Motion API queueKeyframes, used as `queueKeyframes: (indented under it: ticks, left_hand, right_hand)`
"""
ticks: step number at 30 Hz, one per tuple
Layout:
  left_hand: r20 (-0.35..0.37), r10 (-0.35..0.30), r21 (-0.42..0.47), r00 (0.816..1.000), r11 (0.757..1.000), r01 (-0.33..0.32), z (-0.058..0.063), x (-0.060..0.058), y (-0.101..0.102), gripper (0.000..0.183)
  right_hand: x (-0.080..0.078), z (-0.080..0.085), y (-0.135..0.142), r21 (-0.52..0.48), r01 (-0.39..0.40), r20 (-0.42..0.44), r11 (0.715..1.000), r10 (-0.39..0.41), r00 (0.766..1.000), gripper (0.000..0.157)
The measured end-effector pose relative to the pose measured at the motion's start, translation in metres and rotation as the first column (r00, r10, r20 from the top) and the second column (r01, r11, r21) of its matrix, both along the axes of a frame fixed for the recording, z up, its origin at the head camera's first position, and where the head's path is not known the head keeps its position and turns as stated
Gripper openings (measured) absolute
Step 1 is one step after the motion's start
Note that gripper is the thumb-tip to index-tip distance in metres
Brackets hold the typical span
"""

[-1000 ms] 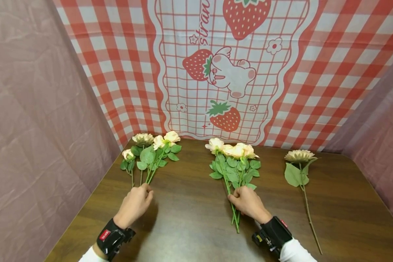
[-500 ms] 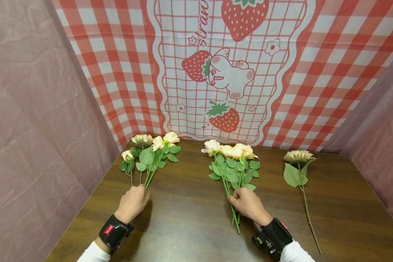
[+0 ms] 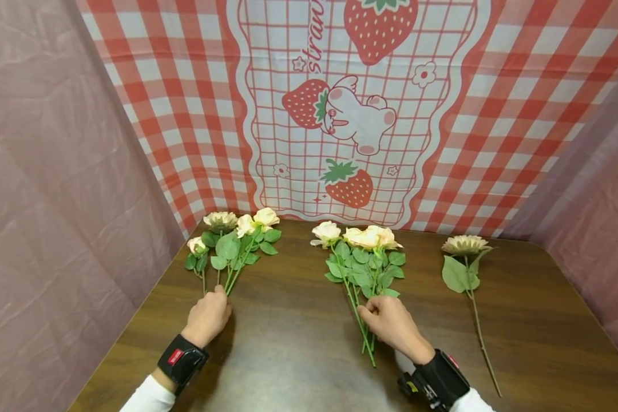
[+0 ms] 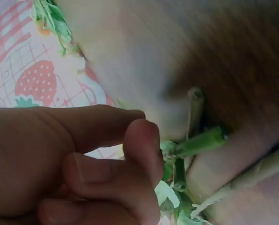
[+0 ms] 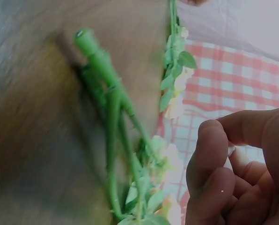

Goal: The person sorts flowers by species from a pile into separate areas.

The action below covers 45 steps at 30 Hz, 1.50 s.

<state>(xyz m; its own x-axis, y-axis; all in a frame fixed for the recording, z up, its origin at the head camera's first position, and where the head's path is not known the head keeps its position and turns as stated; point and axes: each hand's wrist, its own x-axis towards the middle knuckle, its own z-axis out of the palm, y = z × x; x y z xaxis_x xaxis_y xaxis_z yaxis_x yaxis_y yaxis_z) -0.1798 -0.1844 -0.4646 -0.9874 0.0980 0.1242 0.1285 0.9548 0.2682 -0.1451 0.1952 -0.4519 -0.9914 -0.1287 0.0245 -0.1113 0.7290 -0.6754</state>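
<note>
My left hand [image 3: 208, 316] is over the stems of the left group of flowers. That group has cream roses [image 3: 256, 222], a small rose bud [image 3: 198, 246] and a pale daisy-like flower [image 3: 220, 222]. In the left wrist view its fingers curl loosely beside cut stem ends [image 4: 200, 144]; no stem shows between thumb and forefinger. My right hand [image 3: 393, 325] hovers at the stems of a middle bunch of cream roses [image 3: 373, 237]. Thumb and forefinger tips come together, and crossed green stems [image 5: 113, 108] appear apart from them in the right wrist view.
Another pale daisy-like flower [image 3: 466, 246] lies alone at the right on the brown wooden table [image 3: 288, 343], its long stem toward me. Behind the table hangs a red-checked strawberry cloth [image 3: 360, 126]. Pink curtains [image 3: 46, 217] hang at both sides.
My left hand has shifted left off the green rose stems toward the daisy-like flower's stem. The leftmost rose of the middle bunch has swung slightly left. My right hand has barely moved.
</note>
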Motion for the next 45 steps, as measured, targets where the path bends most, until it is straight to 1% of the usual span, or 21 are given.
queueKeyframes:
  ticks: [3,6,8,12,17,20,23,30,35,37,40,45]
  left_hand:
    - [-0.041,0.01,-0.007,0.999,1.0,-0.01,-0.003,-0.003,0.0,0.018]
    - [-0.068,0.009,-0.02,0.998,1.0,-0.01,-0.004,-0.006,0.0,0.014]
    - [-0.086,0.011,-0.031,0.996,0.999,-0.014,-0.004,-0.008,0.001,0.011]
    - [-0.131,0.006,-0.061,0.991,0.998,-0.014,-0.004,-0.012,0.003,0.011]
    - [-0.185,-0.008,-0.134,0.983,0.991,-0.017,-0.007,-0.016,0.006,0.011]
    - [-0.2,-0.013,-0.183,0.98,0.983,-0.024,-0.01,-0.019,0.008,0.011]
    - [-0.214,-0.012,-0.209,0.977,0.977,-0.033,-0.013,-0.021,0.01,0.011]
    - [-0.243,-0.011,-0.225,0.97,0.973,-0.045,-0.016,-0.021,0.013,0.011]
    - [-0.281,0.004,-0.203,0.96,0.977,-0.063,-0.018,-0.023,0.014,0.013]
    - [-0.28,0.019,-0.189,0.96,0.979,-0.075,-0.019,-0.023,0.014,0.013]
    - [-0.255,0.036,-0.177,0.966,0.981,-0.083,-0.02,-0.024,0.012,0.013]
    - [-0.215,0.023,-0.208,0.976,0.976,-0.069,-0.017,-0.028,0.009,0.011]
  right_hand:
    - [0.005,0.005,-0.002,-0.033,-0.022,-0.001,0.999,0.022,1.0,0.029]
    - [0.009,0.008,-0.003,-0.054,-0.046,0.002,0.998,0.046,0.999,0.027]
    - [0.012,0.01,-0.003,-0.057,-0.053,0.004,0.997,0.053,0.999,0.027]
    - [0.016,0.012,-0.003,-0.052,-0.06,-0.005,0.997,0.06,0.998,0.026]
    - [0.02,0.013,-0.001,-0.051,-0.06,-0.009,0.997,0.06,0.998,0.026]
    - [0.021,0.012,0.0,-0.06,-0.063,-0.011,0.996,0.062,0.998,0.026]
    - [0.022,0.011,0.001,-0.069,-0.061,-0.013,0.996,0.061,0.998,0.026]
    - [0.024,0.011,0.003,-0.097,-0.057,-0.023,0.994,0.055,0.998,0.026]
    - [0.025,0.012,0.003,-0.111,-0.053,-0.004,0.992,0.052,0.999,0.025]
    - [0.025,0.012,0.003,-0.118,-0.054,-0.002,0.992,0.054,0.999,0.026]
    - [0.026,0.012,0.004,-0.122,-0.056,0.004,0.991,0.057,0.998,0.026]
    - [0.026,0.012,0.004,-0.133,-0.057,0.013,0.989,0.06,0.998,0.026]
